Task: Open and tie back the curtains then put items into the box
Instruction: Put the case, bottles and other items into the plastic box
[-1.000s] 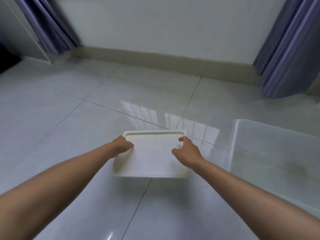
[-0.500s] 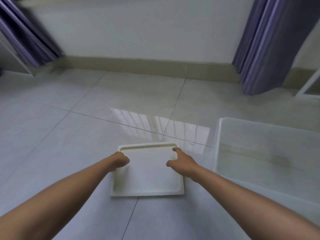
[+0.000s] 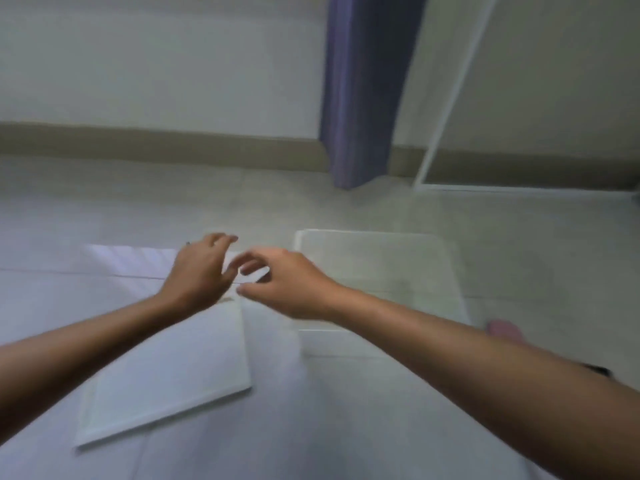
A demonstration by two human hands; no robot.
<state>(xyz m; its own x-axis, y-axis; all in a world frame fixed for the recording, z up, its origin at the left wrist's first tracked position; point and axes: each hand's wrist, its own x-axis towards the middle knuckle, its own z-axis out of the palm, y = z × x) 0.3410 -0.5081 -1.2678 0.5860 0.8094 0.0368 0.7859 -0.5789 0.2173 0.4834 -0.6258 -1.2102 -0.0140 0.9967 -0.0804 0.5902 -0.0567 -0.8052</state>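
Item: white tray (image 3: pixel 166 368), flat, rectangular, shallow-rimmed, lying on the tiled floor (image 3: pixel 346 427) in front of me, its right edge just beside the clear box (image 3: pixel 381 344) and apart from it by a narrow strip of floor. I judge it light and stiff, likely thin plastic; the smooth finish should be slippery against a dry palm, so I would take it by the raised rim on two opposite long edges, thumbs over the lip, not by the flat middle. It looks sturdy enough, though a one-sided grip may let it tip or flex. Receiving container: the clear box, translucent, open-topped, standing on the floor to my right; whether anything lies in it I cannot tell through the blur. My left hand (image 3: pixel 197 271) hovers over the tray's far right corner, fingers spread and relaxed, holding nothing. My right hand (image 3: pixel 287 282) hangs between tray and box, fingers loosely splayed, also holding nothing I can make out. Beyond: a purple curtain (image 3: pixel 363 91) hanging gathered against the wall (image 3: pixel 156 57), a white frame (image 3: pixel 450 98) leaning to its right.
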